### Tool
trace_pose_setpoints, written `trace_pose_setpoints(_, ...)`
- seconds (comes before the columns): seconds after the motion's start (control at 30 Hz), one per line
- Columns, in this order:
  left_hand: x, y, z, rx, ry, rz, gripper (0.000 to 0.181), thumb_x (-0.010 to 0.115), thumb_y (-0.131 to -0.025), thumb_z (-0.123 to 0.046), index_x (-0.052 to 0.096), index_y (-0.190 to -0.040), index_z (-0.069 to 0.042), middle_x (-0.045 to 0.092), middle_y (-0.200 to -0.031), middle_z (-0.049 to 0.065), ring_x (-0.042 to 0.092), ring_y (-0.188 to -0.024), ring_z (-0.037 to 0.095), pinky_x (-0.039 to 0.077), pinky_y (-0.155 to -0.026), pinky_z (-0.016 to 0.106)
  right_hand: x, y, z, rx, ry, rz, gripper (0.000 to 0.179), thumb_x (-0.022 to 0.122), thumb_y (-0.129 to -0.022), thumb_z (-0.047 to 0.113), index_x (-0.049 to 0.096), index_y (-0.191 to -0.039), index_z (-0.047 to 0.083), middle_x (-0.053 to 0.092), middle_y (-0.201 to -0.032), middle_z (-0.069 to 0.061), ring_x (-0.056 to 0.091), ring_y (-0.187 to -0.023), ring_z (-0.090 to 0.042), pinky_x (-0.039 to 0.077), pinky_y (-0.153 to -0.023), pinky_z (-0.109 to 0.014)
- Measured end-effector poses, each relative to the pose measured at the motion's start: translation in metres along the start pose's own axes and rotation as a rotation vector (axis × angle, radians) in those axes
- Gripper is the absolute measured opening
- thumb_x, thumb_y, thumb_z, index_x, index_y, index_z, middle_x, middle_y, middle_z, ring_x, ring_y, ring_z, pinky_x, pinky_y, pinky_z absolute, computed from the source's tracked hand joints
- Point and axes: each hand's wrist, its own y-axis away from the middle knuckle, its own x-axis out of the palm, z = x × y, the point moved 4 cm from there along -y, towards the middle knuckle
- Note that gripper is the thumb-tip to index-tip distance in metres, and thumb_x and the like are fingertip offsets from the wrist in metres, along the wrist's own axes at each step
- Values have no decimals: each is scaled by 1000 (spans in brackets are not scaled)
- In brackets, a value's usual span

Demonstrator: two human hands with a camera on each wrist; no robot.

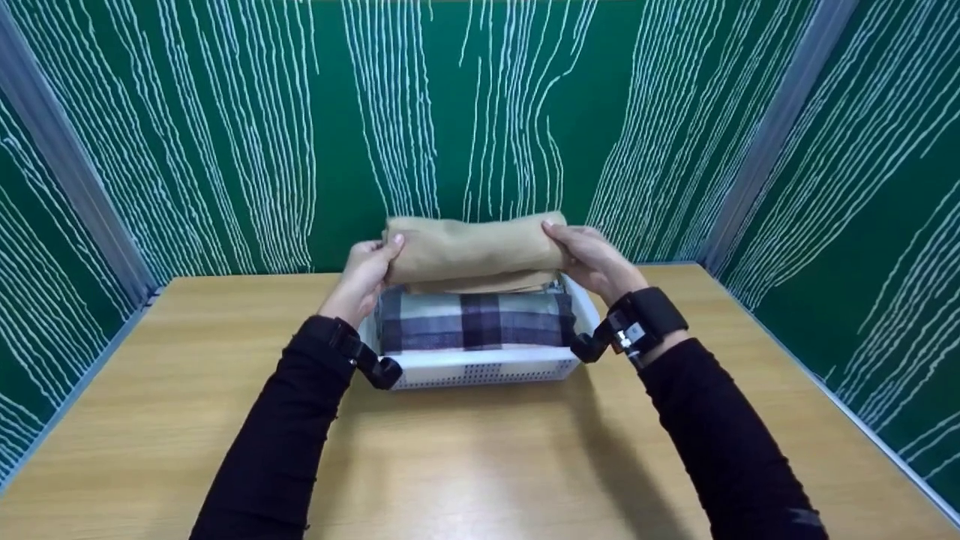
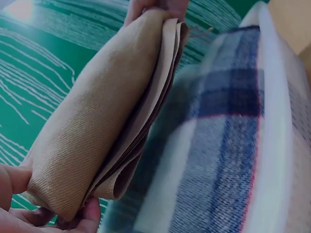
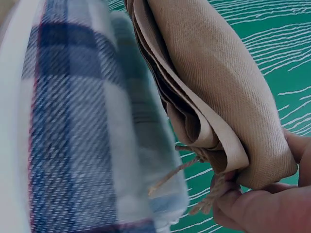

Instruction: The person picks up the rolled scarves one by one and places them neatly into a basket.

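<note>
Between both hands a folded tan scarf [image 1: 472, 246] with a few twisted tassels is held up over the back of a white basket [image 1: 480, 370]. My left hand [image 1: 365, 271] pinches its left end, thumb on the near face and fingers behind. At the other end my right hand [image 1: 594, 259] grips it the same way, close to the tassels seen in the right wrist view. In the basket lies a folded plaid cloth [image 1: 480, 321] in navy, grey and white, with a thin red line. Its layers and the scarf's folded edges show in the left wrist view.
The basket stands on a wooden table [image 1: 480, 457] near its back edge. Green panels [image 1: 480, 112] with white wavy lines rise behind and at both sides, joined by grey posts [image 1: 780, 135]. A wrist camera [image 1: 382, 371] hangs close to the basket's front left corner.
</note>
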Motion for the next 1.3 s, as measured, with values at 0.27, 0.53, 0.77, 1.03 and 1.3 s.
trace_pose_setpoints(0.27, -7, -14, 20, -17, 20, -10, 45, 46, -102, -21, 39, -139, 4, 52, -114, 9, 53, -101, 18, 45, -92, 29, -2, -19, -22, -14, 0, 22, 42, 52, -99, 19, 45, -133, -4, 59, -101, -6, 60, -83, -14, 50, -75, -23)
trace_pose_setpoints(0.53, -10, -18, 28, -21, -37, -32, 45, 48, -101, -20, 40, -138, 4, 50, -125, 14, 50, -113, 22, 41, -98, 32, -4, -26, -31, -6, 9, -8, 45, 55, -97, 19, 44, -135, -3, 65, -88, -4, 62, -76, -14, 52, -72, -23)
trace_pose_setpoints(0.77, -13, -20, 35, -27, -95, -70, 46, 50, -100, -19, 38, -138, 5, 46, -135, 16, 46, -121, 23, 38, -102, 31, -6, -29, -41, -11, 2, -1, 52, 55, -97, 18, 37, -141, -5, 62, -96, -5, 62, -81, -15, 51, -75, -22)
trace_pose_setpoints(1.03, -11, -18, 34, 22, -131, -106, 48, 51, -100, -18, 38, -140, 5, 42, -141, 16, 40, -128, 23, 31, -107, 30, -6, -29, -43, -23, -7, 14, 55, 55, -97, 19, 36, -143, -3, 55, -108, -7, 59, -86, -15, 50, -78, -22)
trace_pose_setpoints(1.3, -11, -10, 35, 39, -220, -116, 51, 50, -100, -23, 38, -140, 5, 40, -143, 15, 36, -131, 22, 28, -109, 31, -6, -25, -44, -49, 11, -14, 50, 57, -97, 19, 41, -137, -5, 59, -100, -5, 60, -83, -13, 51, -75, -21)
